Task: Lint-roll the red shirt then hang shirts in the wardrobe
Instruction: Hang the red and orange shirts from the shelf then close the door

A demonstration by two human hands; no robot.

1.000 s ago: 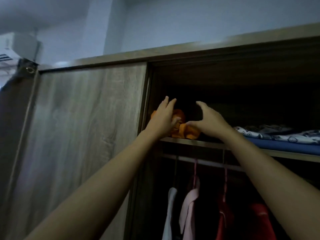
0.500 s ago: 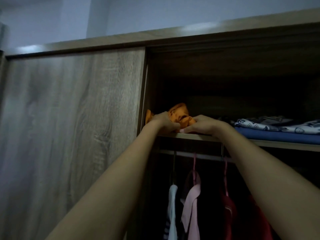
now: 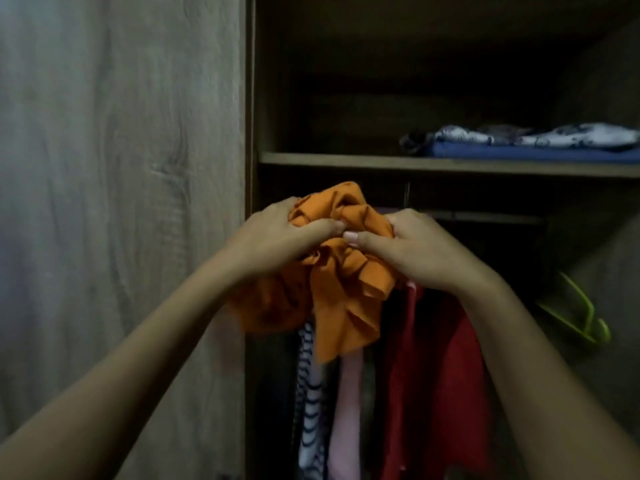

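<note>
Both hands hold a crumpled orange garment point(image 3: 341, 289) in front of the open wardrobe, below the shelf point(image 3: 346, 161). My left hand point(image 3: 277, 239) grips its left side and my right hand point(image 3: 419, 251) grips its right side, thumbs almost meeting on the cloth. Loose folds of the garment hang down below my hands. Behind it, a red shirt point(image 3: 440, 375) hangs from the rail point(image 3: 485, 216), next to a pink garment point(image 3: 346, 410) and a striped one point(image 3: 311, 393).
The closed wooden wardrobe door point(image 3: 121, 202) fills the left. Folded blue and patterned cloth point(image 3: 533, 143) lies on the right of the shelf. A green hanger point(image 3: 581, 313) hangs at the right side inside the wardrobe.
My hands closed on the orange garment on the shelf and pulled it down and towards me, off the shelf. My view tilted downward.
</note>
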